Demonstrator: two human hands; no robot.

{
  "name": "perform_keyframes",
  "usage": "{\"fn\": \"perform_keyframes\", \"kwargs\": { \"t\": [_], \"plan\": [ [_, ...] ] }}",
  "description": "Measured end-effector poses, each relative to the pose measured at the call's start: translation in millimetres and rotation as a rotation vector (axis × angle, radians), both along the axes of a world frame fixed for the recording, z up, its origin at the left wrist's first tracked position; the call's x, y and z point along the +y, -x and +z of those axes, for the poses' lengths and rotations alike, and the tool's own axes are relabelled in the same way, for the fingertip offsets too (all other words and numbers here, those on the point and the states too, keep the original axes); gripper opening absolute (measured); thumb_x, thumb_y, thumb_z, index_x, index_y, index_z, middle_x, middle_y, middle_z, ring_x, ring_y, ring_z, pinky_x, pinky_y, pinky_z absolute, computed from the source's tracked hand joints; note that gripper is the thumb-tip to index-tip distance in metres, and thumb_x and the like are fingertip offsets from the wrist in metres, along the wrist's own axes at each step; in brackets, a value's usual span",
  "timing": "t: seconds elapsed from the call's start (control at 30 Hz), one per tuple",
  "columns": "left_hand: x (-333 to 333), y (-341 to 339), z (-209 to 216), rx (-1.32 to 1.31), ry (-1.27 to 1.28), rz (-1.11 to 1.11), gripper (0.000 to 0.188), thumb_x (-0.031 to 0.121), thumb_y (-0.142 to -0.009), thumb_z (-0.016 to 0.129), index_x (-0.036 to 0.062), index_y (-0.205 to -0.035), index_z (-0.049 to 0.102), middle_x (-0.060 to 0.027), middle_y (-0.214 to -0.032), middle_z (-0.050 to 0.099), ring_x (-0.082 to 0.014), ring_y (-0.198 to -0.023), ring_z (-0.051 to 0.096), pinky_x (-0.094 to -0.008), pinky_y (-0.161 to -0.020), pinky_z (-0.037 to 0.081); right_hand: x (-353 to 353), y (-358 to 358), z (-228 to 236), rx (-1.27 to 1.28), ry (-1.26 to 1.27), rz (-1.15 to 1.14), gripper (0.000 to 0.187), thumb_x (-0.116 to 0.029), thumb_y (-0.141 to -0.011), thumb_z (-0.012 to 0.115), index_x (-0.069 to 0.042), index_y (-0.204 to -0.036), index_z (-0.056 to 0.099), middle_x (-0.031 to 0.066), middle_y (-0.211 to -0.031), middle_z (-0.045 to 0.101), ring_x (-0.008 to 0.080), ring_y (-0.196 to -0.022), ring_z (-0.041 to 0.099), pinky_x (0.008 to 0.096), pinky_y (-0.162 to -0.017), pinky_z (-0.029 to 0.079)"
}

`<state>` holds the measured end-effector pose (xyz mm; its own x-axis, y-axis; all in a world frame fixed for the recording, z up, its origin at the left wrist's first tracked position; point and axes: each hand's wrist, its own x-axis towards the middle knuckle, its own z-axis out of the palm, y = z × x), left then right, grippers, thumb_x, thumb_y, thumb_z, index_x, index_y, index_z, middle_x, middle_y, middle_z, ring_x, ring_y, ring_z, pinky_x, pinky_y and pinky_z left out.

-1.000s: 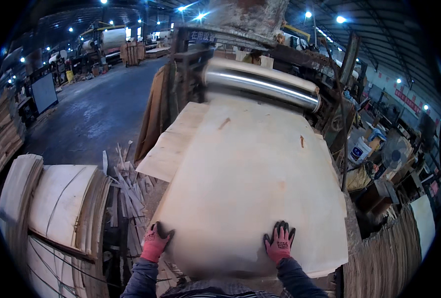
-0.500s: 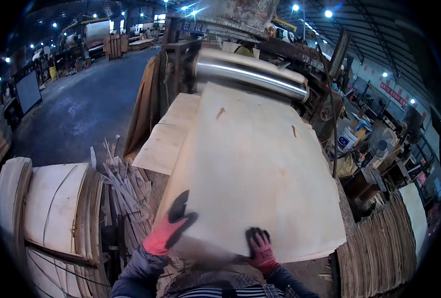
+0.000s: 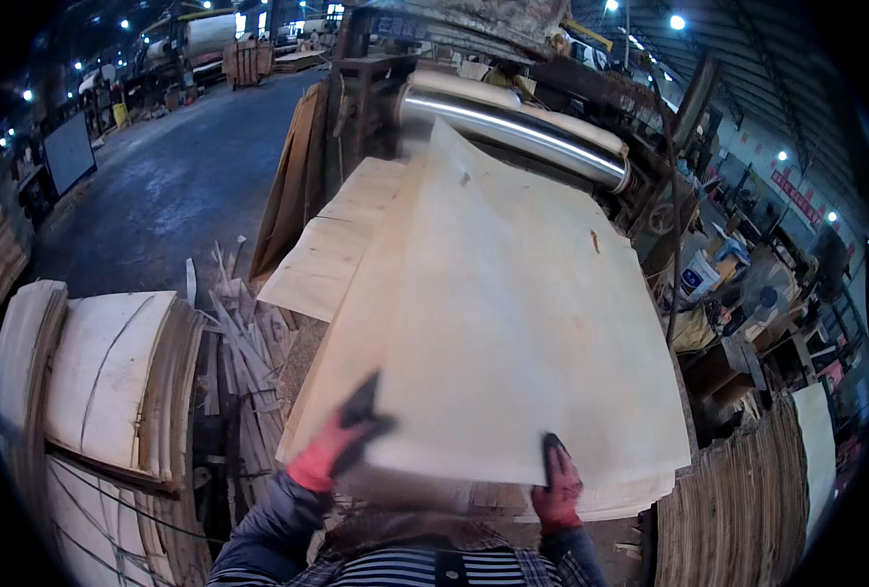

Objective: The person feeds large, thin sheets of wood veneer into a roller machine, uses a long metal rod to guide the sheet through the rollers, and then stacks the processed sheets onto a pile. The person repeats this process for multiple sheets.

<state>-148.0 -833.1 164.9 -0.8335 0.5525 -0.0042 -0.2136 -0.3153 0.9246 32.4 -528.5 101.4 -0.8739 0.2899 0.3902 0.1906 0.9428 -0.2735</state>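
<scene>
A large pale wood veneer sheet (image 3: pixel 503 313) lies over a stack in front of me, its far left corner lifted near the shiny roller (image 3: pixel 513 134). At its near edge, my right hand (image 3: pixel 558 492), in a red glove with dark fingertips, grips the sheet. The thumb lies on top and the other fingers are hidden underneath. My left hand (image 3: pixel 339 445), gloved alike and blurred, is at the sheet's near left corner with thumb and fingers spread. Beneath the left side, another veneer piece (image 3: pixel 342 240) sticks out.
Bundled veneer stacks (image 3: pixel 112 382) stand at the left, with loose wood strips (image 3: pixel 249 352) beside them. Another veneer stack (image 3: pixel 738 499) is at the right. Beyond it are a white bucket (image 3: pixel 697 276) and clutter. Brown boards (image 3: pixel 288 186) lean against the roller machine's left side.
The sheet's near edge has risen and its far left corner has shifted up toward the roller. My right hand has moved right along the near edge. My left hand stays near the left corner.
</scene>
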Motion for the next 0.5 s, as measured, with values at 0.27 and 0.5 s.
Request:
{"fn": "perform_keyframes", "kwargs": {
  "t": [0.27,0.5],
  "plan": [
    [-94.0,33.3,-181.6,0.633,1.128,0.407,0.078,0.036,-0.07,0.064,0.0058,-0.134,0.029,-0.0218,-0.128,0.038,-0.0379,-0.12,0.035,-0.0412,-0.099,0.03,-44.7,110.9,-10.0,-0.208,-0.143,0.204,0.06,-0.02,-0.064,0.065,-0.017,-0.122,0.047,0.0106,-0.126,0.042,0.0355,-0.117,0.036,0.0481,-0.096,0.031],
    [-81.9,42.5,-175.8,0.427,1.089,0.365,0.074,0.033,-0.068,0.067,0.0086,-0.13,0.037,-0.0182,-0.13,0.038,-0.0357,-0.121,0.034,-0.0415,-0.101,0.028,-24.4,122.7,-43.7,-0.205,-0.114,0.203,0.06,-0.029,-0.066,0.064,-0.022,-0.123,0.047,0.0097,-0.127,0.042,0.0351,-0.118,0.036,0.0485,-0.097,0.031]
  ]
}}
